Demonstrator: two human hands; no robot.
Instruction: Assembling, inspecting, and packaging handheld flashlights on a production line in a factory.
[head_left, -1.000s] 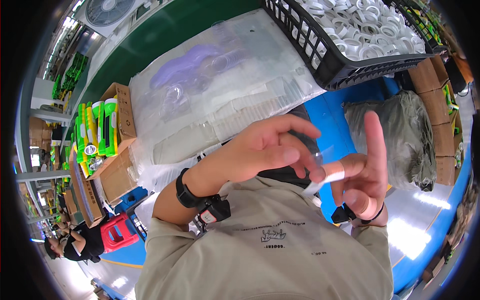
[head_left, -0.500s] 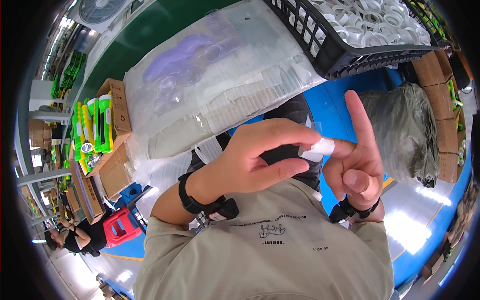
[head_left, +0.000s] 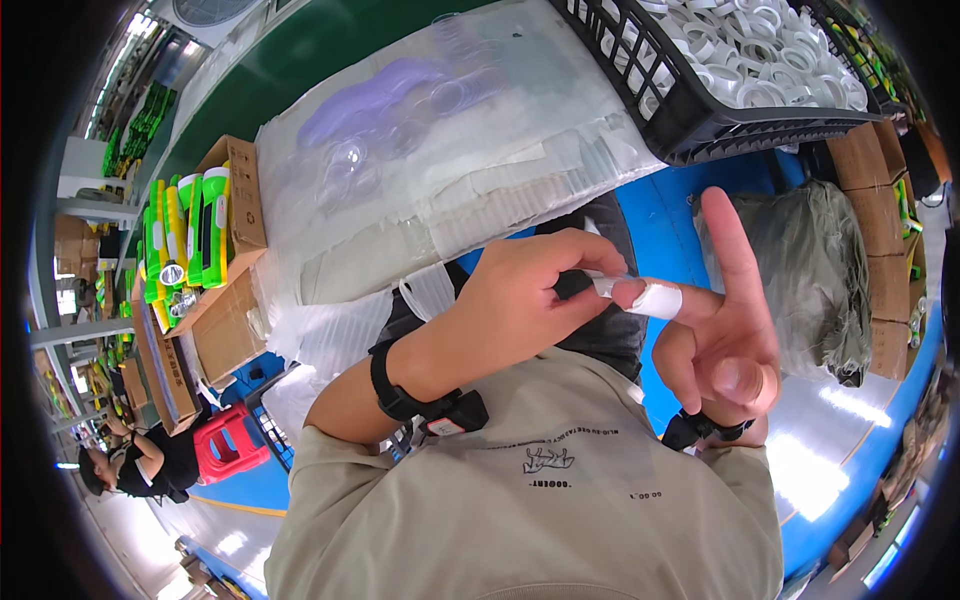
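A white band of tape or bandage [head_left: 657,300] wraps one outstretched finger of my right hand [head_left: 728,345]. On that hand another finger points up and apart, and the others are bent; nothing is gripped. My left hand [head_left: 555,282] has its thumb and finger pinched together at the tip of the wrapped finger. Between them shows a small whitish, see-through strip [head_left: 603,286]. I cannot make out whether this strip joins the band.
Ahead lies a plastic-covered work surface [head_left: 480,205] with clear and purplish discs [head_left: 450,97]. A black crate [head_left: 700,125] of white rings stands far right, above a grey plastic bag [head_left: 800,270]. At left, a carton [head_left: 243,190] holds green-yellow flashlights [head_left: 213,228]. A person [head_left: 150,460] sits farther left.
My left thumb and finger, apart before, have closed in a pinch on the small strip. The loose white flap by the finger now lies as a band around it.
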